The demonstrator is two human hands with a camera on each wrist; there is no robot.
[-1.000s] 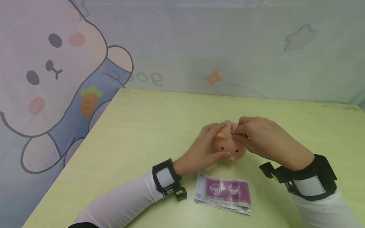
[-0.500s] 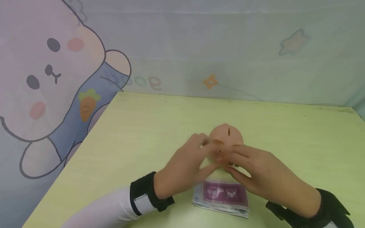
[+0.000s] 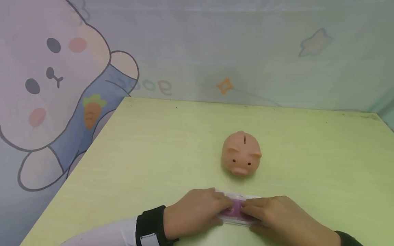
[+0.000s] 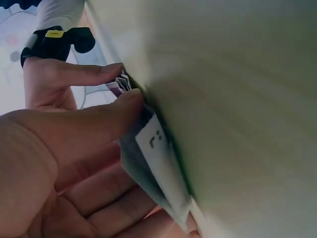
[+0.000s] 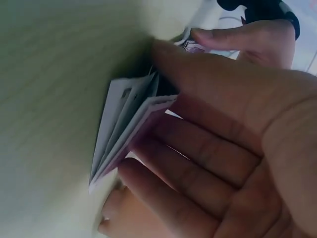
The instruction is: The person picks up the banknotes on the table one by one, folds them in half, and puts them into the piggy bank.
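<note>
We are holding a stack of paper money [image 3: 235, 210] with both hands at the near edge of the green table [image 3: 154, 150], at about 6 o'clock from the middle of the table. Our left hand [image 3: 192, 213] is gripping the left end of the stack. In the left wrist view, the thumb [image 4: 99, 119] is lying on top of the stack [image 4: 153, 163] and the fingers are curling under it. Our right hand [image 3: 277, 217] is gripping the right end the same way. In the right wrist view, the thumb [image 5: 198, 69] is pressing on top and the fingers [image 5: 198, 148] are tucking under the notes [image 5: 126, 129], which are fanning apart a little at the edge. The top note is purple.

A little pink piggy bank [image 3: 241, 153] is sitting on the table at 12 o'clock from the money, well apart from our hands. Its nose is pointing toward us. Nothing is touching it.

A wall with a big drawn bunny [image 3: 52, 85] is standing at 10 o'clock.
</note>
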